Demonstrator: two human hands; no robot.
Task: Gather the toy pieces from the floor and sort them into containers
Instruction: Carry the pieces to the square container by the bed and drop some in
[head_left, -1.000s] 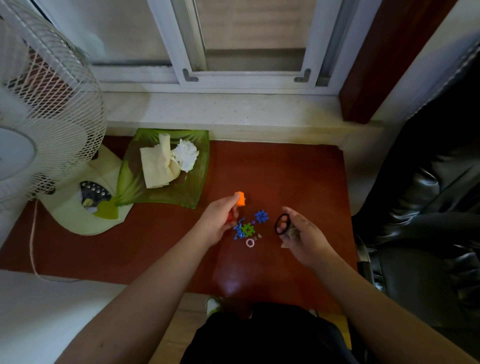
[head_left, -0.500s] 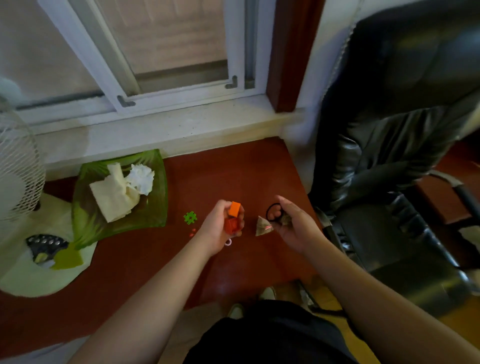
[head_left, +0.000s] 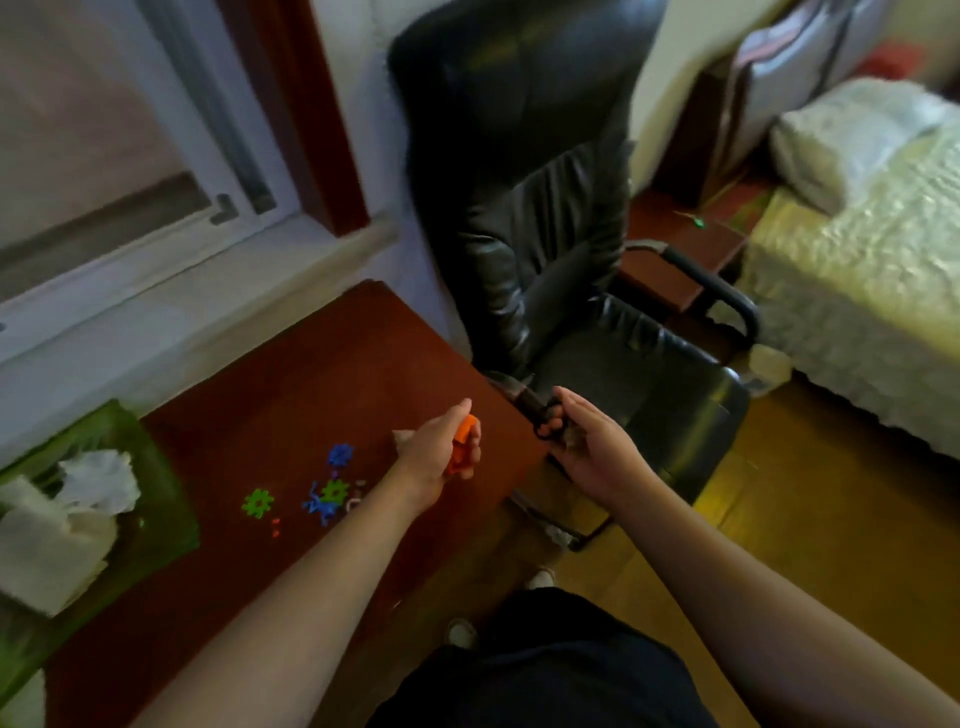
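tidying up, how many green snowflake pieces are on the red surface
2. One green piece lies alone, nearest the green tray. The other sits in the cluster with the blue pieces, beside the left forearm. More may be hidden under that arm.

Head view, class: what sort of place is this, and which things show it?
Probably a bedroom at home: a bed with a pale cover, a black office chair beside a window, and toy pieces scattered nearby.

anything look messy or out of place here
Yes: small toy pieces lie loose on the red surface, a green gear apart from a blue and green cluster. Crumpled white tissue sits in the green tray. Motion blur hides finer detail.
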